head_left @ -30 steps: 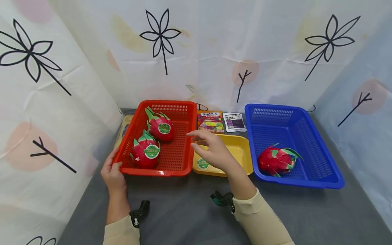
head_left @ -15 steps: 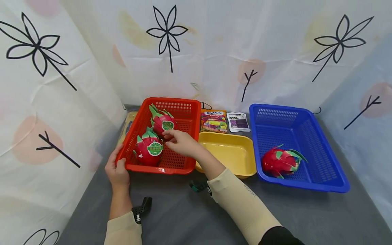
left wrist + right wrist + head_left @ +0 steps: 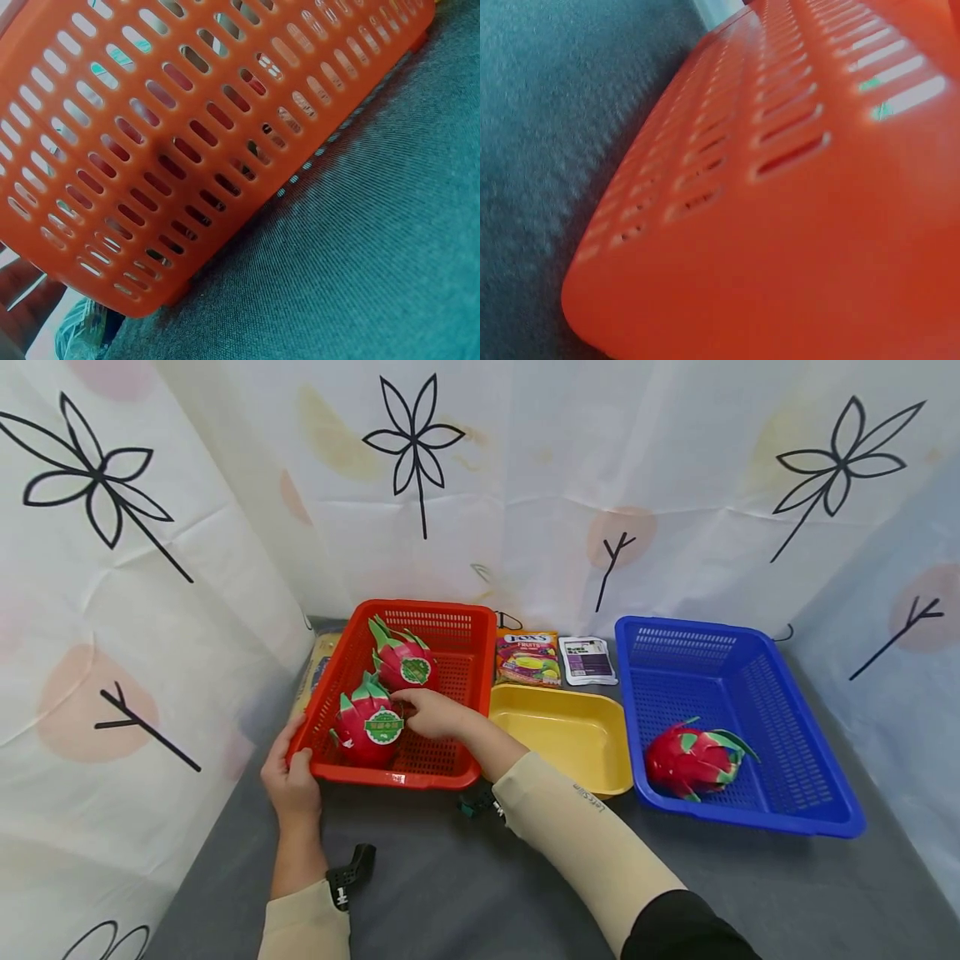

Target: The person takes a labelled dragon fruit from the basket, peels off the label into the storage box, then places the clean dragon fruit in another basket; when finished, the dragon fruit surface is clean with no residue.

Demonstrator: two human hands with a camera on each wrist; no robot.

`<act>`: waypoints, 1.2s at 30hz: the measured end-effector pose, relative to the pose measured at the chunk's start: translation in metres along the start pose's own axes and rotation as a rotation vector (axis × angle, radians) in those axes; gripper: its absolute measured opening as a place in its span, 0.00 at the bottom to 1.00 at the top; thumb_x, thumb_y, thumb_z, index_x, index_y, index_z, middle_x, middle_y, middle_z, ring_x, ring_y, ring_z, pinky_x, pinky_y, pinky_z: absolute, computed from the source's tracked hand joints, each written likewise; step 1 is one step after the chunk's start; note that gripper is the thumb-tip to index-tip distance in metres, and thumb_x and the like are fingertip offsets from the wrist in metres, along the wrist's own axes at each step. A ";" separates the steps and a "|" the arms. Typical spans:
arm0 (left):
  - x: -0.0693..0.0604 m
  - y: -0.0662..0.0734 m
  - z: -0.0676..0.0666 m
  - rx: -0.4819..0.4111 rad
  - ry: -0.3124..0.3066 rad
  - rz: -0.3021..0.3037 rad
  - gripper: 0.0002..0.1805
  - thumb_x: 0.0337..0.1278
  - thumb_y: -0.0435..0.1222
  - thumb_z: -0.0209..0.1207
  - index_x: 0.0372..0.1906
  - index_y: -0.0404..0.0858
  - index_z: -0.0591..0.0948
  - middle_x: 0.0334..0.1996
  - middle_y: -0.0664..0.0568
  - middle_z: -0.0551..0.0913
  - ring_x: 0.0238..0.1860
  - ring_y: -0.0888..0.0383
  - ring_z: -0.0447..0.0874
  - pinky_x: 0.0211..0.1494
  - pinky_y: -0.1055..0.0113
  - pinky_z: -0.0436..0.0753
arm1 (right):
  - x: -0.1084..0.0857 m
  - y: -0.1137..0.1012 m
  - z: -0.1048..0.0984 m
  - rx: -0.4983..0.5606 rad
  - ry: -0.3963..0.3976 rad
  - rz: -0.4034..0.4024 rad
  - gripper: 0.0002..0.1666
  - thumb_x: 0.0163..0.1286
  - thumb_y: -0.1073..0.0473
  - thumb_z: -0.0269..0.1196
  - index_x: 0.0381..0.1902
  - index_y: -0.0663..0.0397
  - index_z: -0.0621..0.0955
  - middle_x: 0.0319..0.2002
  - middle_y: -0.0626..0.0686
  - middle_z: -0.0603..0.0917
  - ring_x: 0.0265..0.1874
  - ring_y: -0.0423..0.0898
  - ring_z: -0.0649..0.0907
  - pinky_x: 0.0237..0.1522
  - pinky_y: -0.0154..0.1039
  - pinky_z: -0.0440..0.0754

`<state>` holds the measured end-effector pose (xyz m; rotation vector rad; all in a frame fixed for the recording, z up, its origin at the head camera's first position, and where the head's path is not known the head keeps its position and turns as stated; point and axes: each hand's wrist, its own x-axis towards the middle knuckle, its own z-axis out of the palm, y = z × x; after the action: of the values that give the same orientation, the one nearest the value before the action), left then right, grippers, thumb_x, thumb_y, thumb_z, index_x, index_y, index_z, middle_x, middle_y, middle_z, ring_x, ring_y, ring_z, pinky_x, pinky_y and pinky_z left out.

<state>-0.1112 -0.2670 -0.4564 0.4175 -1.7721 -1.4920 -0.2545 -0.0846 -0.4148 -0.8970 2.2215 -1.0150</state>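
A red basket (image 3: 442, 779) holds two dragon fruits with round green labels. My left hand (image 3: 291, 785) grips the basket's left front corner, thumb on the rim; in the left wrist view its fingers (image 3: 26, 304) show at the lower left. Inside the basket, my right hand (image 3: 435, 714) is at the right side of the front dragon fruit (image 3: 358, 731), fingers bent downward. Their tips are hidden, so whether they grip it cannot be told. Behind it lies the other dragon fruit (image 3: 401, 660). Only the red basket's slotted wall (image 3: 780, 247) fills the right wrist view.
Right of the red basket is a yellow tray (image 3: 577, 722), partly covered by my right forearm. A blue basket (image 3: 806, 693) holds one dragon fruit (image 3: 693, 760). Behind the tray lie a candy packet (image 3: 527, 657) and a white packet (image 3: 587, 661). A patterned curtain (image 3: 525, 468) encloses the table.
My right hand has moved left from above the yellow tray into the red basket, down beside the front dragon fruit. A green label seen in the tray is out of sight. The left hand keeps its hold.
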 end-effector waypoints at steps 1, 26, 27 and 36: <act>0.000 0.000 0.000 -0.002 0.000 -0.002 0.26 0.61 0.24 0.47 0.63 0.29 0.81 0.62 0.36 0.80 0.52 0.61 0.81 0.52 0.75 0.81 | 0.001 0.001 0.000 0.001 0.009 0.003 0.33 0.68 0.73 0.58 0.71 0.58 0.74 0.60 0.54 0.80 0.52 0.47 0.77 0.58 0.37 0.77; 0.009 -0.030 0.000 -0.031 -0.001 -0.034 0.27 0.61 0.24 0.47 0.65 0.35 0.81 0.62 0.46 0.82 0.55 0.56 0.82 0.55 0.70 0.82 | -0.004 -0.001 0.008 -0.283 0.217 -0.058 0.05 0.65 0.56 0.74 0.30 0.48 0.88 0.27 0.42 0.84 0.33 0.41 0.79 0.42 0.31 0.79; 0.010 -0.037 0.000 -0.032 0.000 -0.033 0.28 0.61 0.25 0.47 0.65 0.36 0.81 0.63 0.47 0.82 0.56 0.56 0.82 0.55 0.70 0.82 | -0.005 -0.002 0.008 -0.292 0.215 -0.066 0.05 0.65 0.56 0.74 0.31 0.48 0.88 0.28 0.42 0.85 0.33 0.41 0.79 0.42 0.31 0.79; 0.011 -0.041 -0.002 -0.034 0.016 -0.024 0.27 0.62 0.25 0.46 0.64 0.37 0.83 0.61 0.45 0.83 0.53 0.59 0.82 0.54 0.72 0.82 | -0.016 -0.005 0.005 -0.286 0.291 -0.162 0.04 0.66 0.56 0.73 0.33 0.48 0.88 0.31 0.42 0.85 0.35 0.41 0.79 0.45 0.31 0.79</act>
<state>-0.1257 -0.2866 -0.4912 0.4342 -1.7324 -1.5290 -0.2388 -0.0776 -0.4105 -1.1293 2.6222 -0.9654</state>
